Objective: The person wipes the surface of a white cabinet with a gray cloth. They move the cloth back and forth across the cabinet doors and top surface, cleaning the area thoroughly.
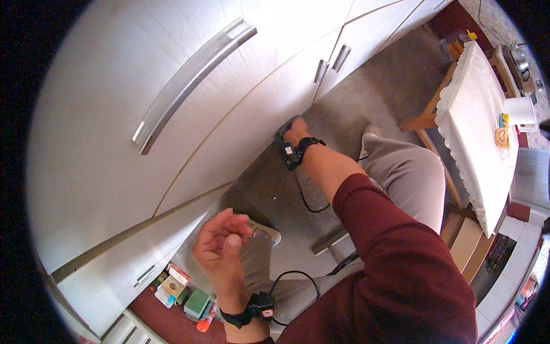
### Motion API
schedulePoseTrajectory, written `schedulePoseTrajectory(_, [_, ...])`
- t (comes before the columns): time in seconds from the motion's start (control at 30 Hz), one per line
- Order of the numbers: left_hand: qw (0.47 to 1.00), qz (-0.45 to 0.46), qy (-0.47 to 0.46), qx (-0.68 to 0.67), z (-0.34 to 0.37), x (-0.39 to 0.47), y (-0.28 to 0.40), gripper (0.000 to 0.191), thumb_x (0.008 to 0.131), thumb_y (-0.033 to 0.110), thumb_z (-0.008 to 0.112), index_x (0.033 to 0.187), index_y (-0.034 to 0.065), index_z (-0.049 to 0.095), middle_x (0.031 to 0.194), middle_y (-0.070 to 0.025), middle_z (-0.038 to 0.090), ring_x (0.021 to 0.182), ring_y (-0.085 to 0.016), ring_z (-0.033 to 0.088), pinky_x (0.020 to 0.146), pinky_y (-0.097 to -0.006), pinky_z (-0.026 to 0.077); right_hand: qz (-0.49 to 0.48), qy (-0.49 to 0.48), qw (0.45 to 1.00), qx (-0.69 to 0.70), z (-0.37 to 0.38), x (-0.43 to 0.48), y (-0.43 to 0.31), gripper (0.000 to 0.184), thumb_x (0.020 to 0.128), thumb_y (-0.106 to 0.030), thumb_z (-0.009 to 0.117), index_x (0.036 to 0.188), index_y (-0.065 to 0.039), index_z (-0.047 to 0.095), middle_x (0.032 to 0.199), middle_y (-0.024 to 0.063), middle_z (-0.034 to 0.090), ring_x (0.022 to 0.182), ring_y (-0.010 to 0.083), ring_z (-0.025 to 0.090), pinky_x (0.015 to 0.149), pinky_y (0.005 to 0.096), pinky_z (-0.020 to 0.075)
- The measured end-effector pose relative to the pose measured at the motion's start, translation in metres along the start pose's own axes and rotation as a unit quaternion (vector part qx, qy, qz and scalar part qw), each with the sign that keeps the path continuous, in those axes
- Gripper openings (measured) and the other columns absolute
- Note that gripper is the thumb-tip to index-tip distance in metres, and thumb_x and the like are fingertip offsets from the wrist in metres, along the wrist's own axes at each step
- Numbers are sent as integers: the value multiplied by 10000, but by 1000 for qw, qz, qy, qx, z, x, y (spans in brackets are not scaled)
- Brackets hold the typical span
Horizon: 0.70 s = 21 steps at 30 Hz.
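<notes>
My right hand (297,131) reaches down to the foot of a pale cabinet door (253,133). Its fingers are closed over a dark grey item (285,126), perhaps a cloth or pad, against the door's lower edge near the floor. Most of that item is hidden under the hand. Nearer to me, my left hand (221,253) is raised with loosely curled fingers and nothing in it. Black wrist straps with small cabled devices sit on both wrists.
A long curved metal handle (195,84) juts from the upper cabinet front. To the right stands a wooden table with a white scalloped cloth (477,133), bearing a white jug (519,112). Soap boxes (173,284) and a green sponge (197,301) lie at lower left. Cables loop near my legs.
</notes>
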<state>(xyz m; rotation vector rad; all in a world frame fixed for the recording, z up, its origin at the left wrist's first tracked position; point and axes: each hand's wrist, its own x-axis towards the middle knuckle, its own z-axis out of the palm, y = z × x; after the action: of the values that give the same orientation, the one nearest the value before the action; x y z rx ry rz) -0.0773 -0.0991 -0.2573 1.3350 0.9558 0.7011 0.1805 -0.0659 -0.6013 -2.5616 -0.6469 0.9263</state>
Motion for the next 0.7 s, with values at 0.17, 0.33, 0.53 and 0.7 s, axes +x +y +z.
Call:
schedulePoseTrajectory(0.17, [1000, 0, -6, -13, 4, 1, 3, 373, 772, 242, 620, 1054, 5, 560, 874, -111, 627, 674, -159, 582, 601, -265, 457, 5, 40, 999, -14, -34, 8, 11, 140, 742, -185, 642, 836, -80, 643, 868, 67, 653, 843, 215, 634, 639, 305, 515])
schedulePoseTrajectory(0.33, [999, -22, -20, -19, 10, 2, 9, 339, 754, 139, 606, 1063, 8, 560, 896, -108, 623, 720, -140, 576, 654, -269, 476, -219, -10, 872, -438, -67, 9, 7, 169, 771, -211, 590, 856, -77, 648, 921, 76, 639, 899, 217, 609, 660, 319, 503])
schedulePoseTrajectory(0.53, [998, 3, -35, -47, 15, 3, 13, 304, 756, 62, 557, 1055, 9, 562, 898, -103, 619, 722, -135, 572, 660, -256, 465, -245, -10, 847, -472, -113, -12, -7, 144, 743, -156, 588, 838, -59, 636, 928, 124, 622, 911, 243, 587, 684, 320, 485])
schedulePoseTrajectory(0.7, [998, 11, -31, -46, 14, 6, 12, 291, 767, 45, 545, 1056, 10, 561, 907, -105, 622, 712, -128, 575, 635, -231, 442, -188, 58, 930, -310, -133, -39, -28, 130, 744, -119, 545, 837, -54, 608, 911, 123, 599, 879, 240, 569, 678, 324, 471])
